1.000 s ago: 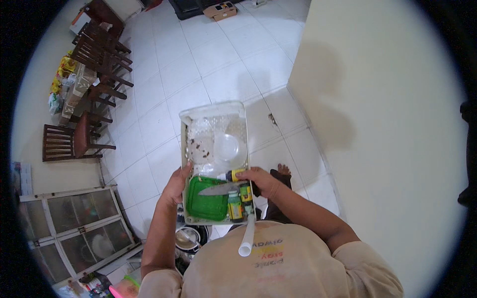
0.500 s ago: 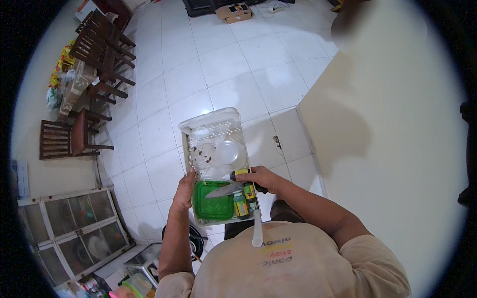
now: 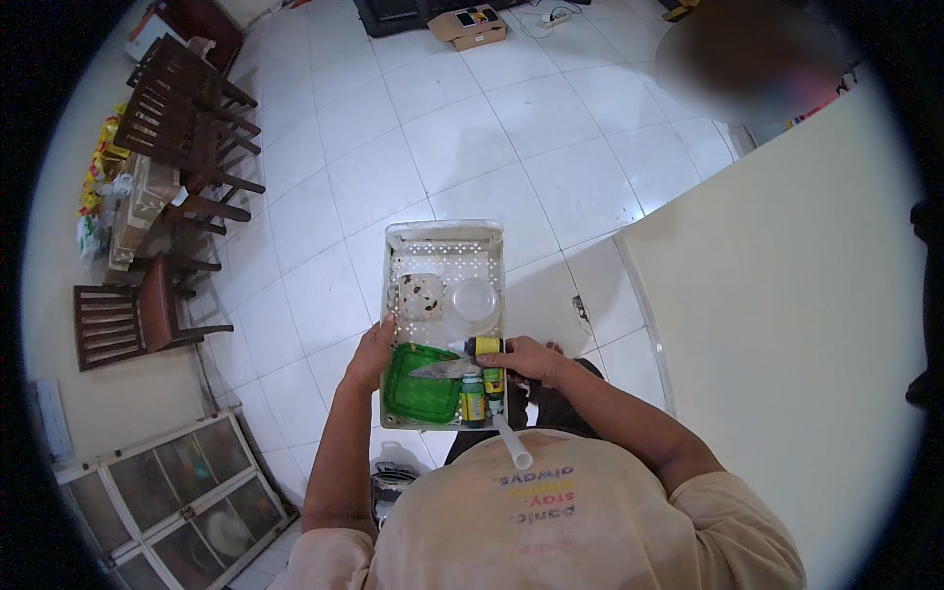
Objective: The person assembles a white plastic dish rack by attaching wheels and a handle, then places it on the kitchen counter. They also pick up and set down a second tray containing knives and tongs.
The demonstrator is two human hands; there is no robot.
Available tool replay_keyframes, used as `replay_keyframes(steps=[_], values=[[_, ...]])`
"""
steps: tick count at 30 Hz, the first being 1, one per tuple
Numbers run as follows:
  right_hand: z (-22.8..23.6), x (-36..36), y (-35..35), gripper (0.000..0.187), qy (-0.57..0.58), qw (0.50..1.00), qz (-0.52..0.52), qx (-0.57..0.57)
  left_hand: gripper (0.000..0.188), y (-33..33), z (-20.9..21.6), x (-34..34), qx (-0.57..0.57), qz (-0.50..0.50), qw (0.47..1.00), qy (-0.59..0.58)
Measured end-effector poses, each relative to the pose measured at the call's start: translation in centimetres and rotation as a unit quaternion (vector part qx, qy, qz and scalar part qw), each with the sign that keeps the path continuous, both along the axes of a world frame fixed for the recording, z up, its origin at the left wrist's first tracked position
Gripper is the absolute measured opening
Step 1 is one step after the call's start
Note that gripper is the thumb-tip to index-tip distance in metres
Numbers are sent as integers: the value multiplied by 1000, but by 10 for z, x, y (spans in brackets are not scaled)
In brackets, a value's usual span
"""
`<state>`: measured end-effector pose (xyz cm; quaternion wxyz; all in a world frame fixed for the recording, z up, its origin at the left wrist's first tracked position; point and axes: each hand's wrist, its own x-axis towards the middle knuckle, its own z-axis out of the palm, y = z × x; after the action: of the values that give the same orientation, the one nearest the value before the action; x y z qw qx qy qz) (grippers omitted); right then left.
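A white perforated plastic basket [image 3: 442, 230] is held level in front of my body. My left hand [image 3: 372, 356] is closed on its left wall, and my right hand [image 3: 533, 362] grips the right wall, thumb over the rim. Inside, a knife [image 3: 441, 370] lies across a green plastic tray [image 3: 418, 403]; its handle end is hidden by my right hand. A dark bottle with a yellow label [image 3: 487, 346] lies beside my right thumb. Another labelled bottle [image 3: 474, 403] and a white tube [image 3: 513, 442] are nearer me. Farther in sit a clear round container [image 3: 472, 302] and a dark-specked clear one [image 3: 421, 295].
Dark wooden chairs [image 3: 147, 310] and a covered table [image 3: 146, 211] line the left wall. A glass-paned cabinet [image 3: 187, 472] is at lower left. A pale wall [image 3: 777, 324] rises on the right. Ahead, a cardboard box [image 3: 477, 34] sits on white floor tiles [image 3: 433, 147].
The basket has shifted rightward in the picture and straightened from its tilt, with both hands still on it. More floor shows ahead, and a blurred dark shape has grown larger at upper right.
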<state>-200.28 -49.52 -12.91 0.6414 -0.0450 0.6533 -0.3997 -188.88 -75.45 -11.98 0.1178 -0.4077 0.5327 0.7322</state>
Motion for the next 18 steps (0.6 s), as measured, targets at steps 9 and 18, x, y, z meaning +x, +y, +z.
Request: replay_keyframes(steps=[9, 18], values=[[-12, -86, -26, 50, -68, 996, -57, -17, 65, -31, -39, -97, -71, -37, 995, -61], [-84, -212, -68, 44, -102, 994, -40, -10, 59, -71, -96, -221, -224, -80, 965, -108]])
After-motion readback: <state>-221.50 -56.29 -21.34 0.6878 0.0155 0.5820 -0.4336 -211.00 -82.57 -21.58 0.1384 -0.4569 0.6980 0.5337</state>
